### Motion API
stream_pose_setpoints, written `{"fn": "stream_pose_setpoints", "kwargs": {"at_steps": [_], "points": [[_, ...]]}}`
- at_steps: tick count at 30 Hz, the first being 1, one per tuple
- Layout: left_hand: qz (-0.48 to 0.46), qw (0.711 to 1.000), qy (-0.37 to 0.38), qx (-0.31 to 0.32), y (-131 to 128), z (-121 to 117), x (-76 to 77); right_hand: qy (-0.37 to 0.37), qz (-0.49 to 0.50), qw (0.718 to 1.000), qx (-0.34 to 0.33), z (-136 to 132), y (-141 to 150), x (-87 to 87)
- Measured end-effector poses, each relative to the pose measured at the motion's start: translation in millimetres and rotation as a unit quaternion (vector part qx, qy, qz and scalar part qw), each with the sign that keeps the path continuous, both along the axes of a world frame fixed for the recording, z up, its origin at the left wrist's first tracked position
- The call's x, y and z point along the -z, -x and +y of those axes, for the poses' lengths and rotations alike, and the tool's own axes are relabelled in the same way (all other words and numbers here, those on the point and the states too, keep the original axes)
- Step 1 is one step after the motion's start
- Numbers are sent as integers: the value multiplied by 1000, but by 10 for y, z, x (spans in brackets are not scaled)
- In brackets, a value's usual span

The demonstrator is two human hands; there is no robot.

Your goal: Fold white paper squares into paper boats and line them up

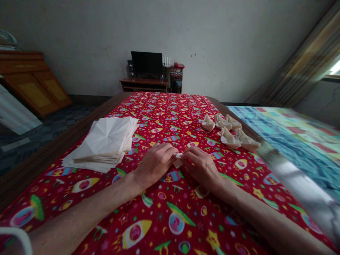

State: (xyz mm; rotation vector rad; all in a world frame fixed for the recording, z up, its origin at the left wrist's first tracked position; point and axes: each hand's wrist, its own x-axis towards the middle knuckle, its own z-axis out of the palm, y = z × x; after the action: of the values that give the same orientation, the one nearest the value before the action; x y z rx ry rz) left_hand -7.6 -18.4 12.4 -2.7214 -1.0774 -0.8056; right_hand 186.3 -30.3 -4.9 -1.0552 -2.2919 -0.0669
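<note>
Positions are clock directions read from the hands, with 12 o'clock pointing away from the person.

The left hand (155, 164) and the right hand (202, 166) rest on the desk (47, 159), which is covered by a red rocket-print cloth (170, 117). The hands meet at the centre with the fingers curled inward. Both are closed in a pinching grasp on a small folded paper piece (177, 159), and neither is released. The fingers hide most of the piece, so its exact shape cannot be confirmed. The piece sits on the cloth between the two hands.

Handling: the paper is light, thin and fairly stiff along its creases. It is easily crushed and may slide on the cloth. Take hold with the fingertips along a folded edge, and apply light pressure to protect the creases.

At 10 o'clock, a stack of creased white paper sheets (106, 140) lies on a loose sheet (79, 164). The top sheet shows radiating fold lines. At 2 o'clock, five folded paper boats (230, 139) stand close together, several touching.

Beyond the desk, a black monitor (146, 63) stands on a low wooden stand (143, 84) at 12 o'clock. A multicoloured quilt (300, 148) lies at 3 o'clock.
</note>
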Motion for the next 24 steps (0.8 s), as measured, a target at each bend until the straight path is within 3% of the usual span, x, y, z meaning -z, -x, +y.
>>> {"fn": "stream_pose_setpoints", "kwargs": {"at_steps": [5, 12, 24], "points": [[20, 999, 8, 26, 50, 43, 127, -31, -78, 996, -3, -42, -38, -5], [20, 996, 22, 86, 99, 56, 157, -60, -160, 985, -36, -108, -70, -85], [77, 993, -37, 87, 91, -2, 94, -73, -151, 984, -51, -150, -46, -97]]}}
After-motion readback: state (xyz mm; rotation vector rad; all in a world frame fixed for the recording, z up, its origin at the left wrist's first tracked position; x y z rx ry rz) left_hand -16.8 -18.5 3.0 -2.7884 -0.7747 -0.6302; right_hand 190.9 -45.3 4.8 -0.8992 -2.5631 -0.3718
